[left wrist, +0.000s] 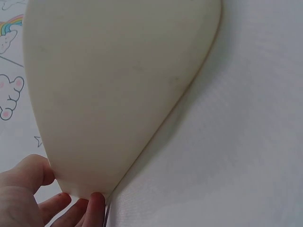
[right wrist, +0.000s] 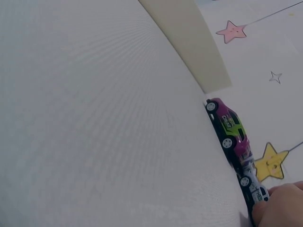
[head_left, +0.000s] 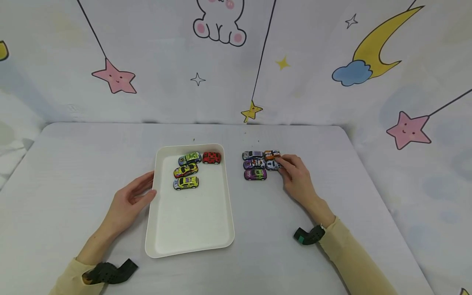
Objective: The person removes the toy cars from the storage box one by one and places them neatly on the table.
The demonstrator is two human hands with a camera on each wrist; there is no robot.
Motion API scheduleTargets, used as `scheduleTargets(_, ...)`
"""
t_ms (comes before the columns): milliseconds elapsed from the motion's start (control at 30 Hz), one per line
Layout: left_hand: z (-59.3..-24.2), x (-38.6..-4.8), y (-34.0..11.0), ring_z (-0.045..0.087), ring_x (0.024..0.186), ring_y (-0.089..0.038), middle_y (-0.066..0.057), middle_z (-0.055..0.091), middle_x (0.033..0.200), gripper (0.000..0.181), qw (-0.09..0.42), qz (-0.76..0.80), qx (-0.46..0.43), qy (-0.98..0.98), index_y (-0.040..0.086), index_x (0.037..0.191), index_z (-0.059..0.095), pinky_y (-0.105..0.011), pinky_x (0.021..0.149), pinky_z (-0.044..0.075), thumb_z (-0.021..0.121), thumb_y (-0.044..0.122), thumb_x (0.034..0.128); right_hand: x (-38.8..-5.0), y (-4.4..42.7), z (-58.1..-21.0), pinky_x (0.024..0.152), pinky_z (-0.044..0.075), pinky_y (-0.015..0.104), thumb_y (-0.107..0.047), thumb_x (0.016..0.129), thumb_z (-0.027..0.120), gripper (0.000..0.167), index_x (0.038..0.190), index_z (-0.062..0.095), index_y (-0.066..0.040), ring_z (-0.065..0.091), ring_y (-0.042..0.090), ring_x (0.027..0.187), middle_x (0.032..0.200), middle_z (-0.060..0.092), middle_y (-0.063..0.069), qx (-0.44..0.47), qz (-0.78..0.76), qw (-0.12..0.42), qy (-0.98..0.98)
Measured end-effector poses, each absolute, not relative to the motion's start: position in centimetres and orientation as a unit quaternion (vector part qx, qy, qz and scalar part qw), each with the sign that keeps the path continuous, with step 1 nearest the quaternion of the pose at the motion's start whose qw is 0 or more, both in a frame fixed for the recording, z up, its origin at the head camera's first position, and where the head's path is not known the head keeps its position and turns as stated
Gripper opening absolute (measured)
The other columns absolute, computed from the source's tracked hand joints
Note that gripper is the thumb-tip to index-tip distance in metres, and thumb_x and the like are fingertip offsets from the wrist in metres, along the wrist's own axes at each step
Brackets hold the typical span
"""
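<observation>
At the left edge of a white tray (head_left: 189,221), my left hand (head_left: 127,205) holds the side with thumb and fingers at the rim and outer wall. Right of the tray, my right hand (head_left: 298,180) pinches a white and blue toy car (head_left: 272,165). Touching or close beside that car are an orange and white car (head_left: 272,154), a silver car (head_left: 252,155) and a purple-blue car (head_left: 254,164). A purple and green car (head_left: 255,175) lies nearest me in this group, also seen in the right wrist view (right wrist: 229,125). My right fingertips partly cover the pinched car.
Inside the tray's far half sit a green-blue car (head_left: 189,158), a red car (head_left: 212,157), a yellow-red car (head_left: 186,170) and a yellow car (head_left: 186,183). A white cloth covers the table (head_left: 280,246); a printed curtain (head_left: 158,61) hangs behind it.
</observation>
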State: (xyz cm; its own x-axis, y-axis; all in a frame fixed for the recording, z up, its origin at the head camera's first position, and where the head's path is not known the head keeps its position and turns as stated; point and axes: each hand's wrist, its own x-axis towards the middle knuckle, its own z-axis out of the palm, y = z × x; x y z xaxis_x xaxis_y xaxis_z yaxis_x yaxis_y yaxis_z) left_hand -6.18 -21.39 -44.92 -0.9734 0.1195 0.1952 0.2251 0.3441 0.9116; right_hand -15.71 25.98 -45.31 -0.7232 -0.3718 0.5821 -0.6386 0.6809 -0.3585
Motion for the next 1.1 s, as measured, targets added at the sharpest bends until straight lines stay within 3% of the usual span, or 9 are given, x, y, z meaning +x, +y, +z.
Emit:
scheduleTargets(600, -44.9, -6.2, -21.4, 0.053, 0.121, 0.011, -0.029, 0.050, 0.144, 0.051, 0.045, -0.567, -0.106, -0.816, -0.002, 0.146, 0.047, -0.010, 0.087, 0.053, 0.062, 0.003, 0.0974, -15.7, 26.0, -45.3, 0.088, 0.051, 0.044, 0.012, 0.087, 0.067, 0.034, 0.121, 0.067, 0.007, 0.057, 0.034, 0.110, 0.118, 0.061, 0.021, 0.275, 0.286, 0.250, -0.883)
scheduleTargets(867, -44.5, -6.1, -21.6, 0.053, 0.119, 0.013, -0.029, 0.051, 0.143, 0.051, 0.046, -0.560, -0.102, -0.821, -0.003, 0.145, 0.047, -0.008, 0.086, 0.053, 0.063, 0.004, 0.0975, -15.3, 25.0, -44.5, 0.087, 0.052, 0.048, 0.011, 0.088, 0.062, 0.034, 0.121, 0.066, 0.006, 0.057, 0.037, 0.109, 0.118, 0.061, 0.023, 0.306, 0.258, 0.305, -0.864)
scheduleTargets(1100, -44.7, -6.2, -21.5, 0.053, 0.120, 0.012, -0.030, 0.050, 0.144, 0.052, 0.039, -0.571, -0.102, -0.814, -0.003, 0.146, 0.046, -0.010, 0.087, 0.053, 0.063, 0.003, 0.0974, -14.9, 22.0, -42.9, 0.084, 0.051, 0.036, 0.010, 0.087, 0.066, 0.032, 0.119, 0.067, 0.005, 0.058, 0.033, 0.108, 0.117, 0.063, 0.020, 0.336, 0.304, 0.295, -0.841)
